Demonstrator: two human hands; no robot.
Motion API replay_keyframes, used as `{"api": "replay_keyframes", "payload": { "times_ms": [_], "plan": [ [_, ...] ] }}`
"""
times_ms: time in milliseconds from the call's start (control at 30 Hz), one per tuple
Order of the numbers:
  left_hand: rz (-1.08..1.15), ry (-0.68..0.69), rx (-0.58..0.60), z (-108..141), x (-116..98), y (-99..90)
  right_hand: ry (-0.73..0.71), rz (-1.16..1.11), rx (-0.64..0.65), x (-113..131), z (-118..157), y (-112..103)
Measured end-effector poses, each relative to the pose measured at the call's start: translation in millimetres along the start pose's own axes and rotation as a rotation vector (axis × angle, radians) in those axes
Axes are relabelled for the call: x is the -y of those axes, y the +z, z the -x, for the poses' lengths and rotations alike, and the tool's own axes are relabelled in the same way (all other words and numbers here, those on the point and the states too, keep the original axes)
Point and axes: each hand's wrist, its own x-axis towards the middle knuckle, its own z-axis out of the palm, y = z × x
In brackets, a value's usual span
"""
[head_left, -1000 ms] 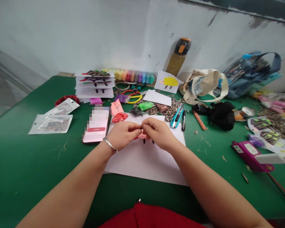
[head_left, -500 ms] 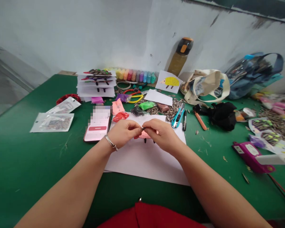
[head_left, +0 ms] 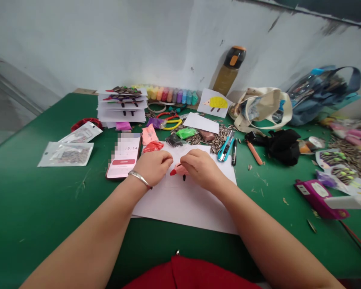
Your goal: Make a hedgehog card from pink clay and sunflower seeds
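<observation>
A pink clay animal figure (head_left: 179,169) with a red snout tip and a dark leg lies on the white paper (head_left: 180,204). My right hand (head_left: 200,167) hovers over its right part with the fingers curled and pressed together, hiding most of the body; anything between the fingertips is concealed. To the left of the figure, my left hand (head_left: 155,165) has thumb and forefinger pinched, and I cannot make out anything in them. Just beyond the left hand is a red clay packet (head_left: 153,147), with a pink clay packet (head_left: 149,134) behind it.
A phone (head_left: 124,158) lies left of the paper. On the right are a blue utility knife (head_left: 226,147) and a black pen (head_left: 234,152). Sunflower seeds (head_left: 218,143), scissors (head_left: 172,124) and a hedgehog picture card (head_left: 214,103) sit farther back, near a bottle (head_left: 230,70).
My hands, which met fingertip to fingertip around a small dark thing above the figure, have parted. The left has drawn back leftward, uncovering the red snout tip. The phone screen now shows the time.
</observation>
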Motion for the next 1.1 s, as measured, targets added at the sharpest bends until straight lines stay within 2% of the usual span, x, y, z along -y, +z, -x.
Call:
{"api": "replay_keyframes", "payload": {
  "times_ms": [200, 400, 733, 1100],
  "plan": [
    [-0.116, 0.074, 0.133, 0, -5, -0.6, 0.062, 0.153, 0.042, 9, -2, 4],
    [-0.117, 0.087, 0.147, -1, -5, -1.5, 0.140, 0.214, 0.102, 18, -6, 0],
    [-0.064, 0.037, 0.147, -2, -3, 0.1, 0.161, 0.251, 0.127, 20, -10, 6],
    [-0.101, 0.089, 0.160, -6, 1, 5.3, 0.178, 0.266, 0.187, 24, -17, 6]
  ]
}}
